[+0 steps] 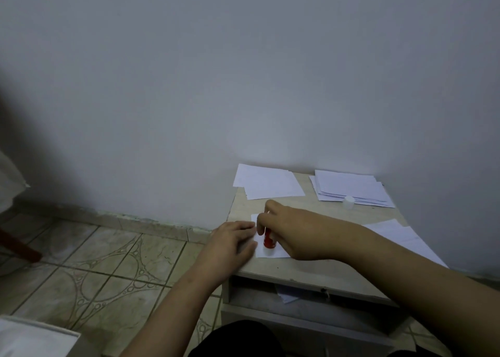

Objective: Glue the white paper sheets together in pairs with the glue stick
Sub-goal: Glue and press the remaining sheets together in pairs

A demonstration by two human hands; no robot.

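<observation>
Risk at this stage lies mainly in the sheet (273, 252) skidding or creasing under the glue stick (269, 240), since only the left hand (232, 239) pins it, by its left edge, near the tabletop (311, 268) corner; a stroke running off that edge would smear the tabletop. Right hand (290, 228): grip closed around the red glue stick, fingers curled over its upper end, base pointing toward the camera, tip apparently on the sheet though hidden. Left hand: fingers flat and relaxed, pressing paper, holding nothing. Cap (349, 202) stands beside the far right stack (351, 187); another stack (267, 182) lies far left.
</observation>
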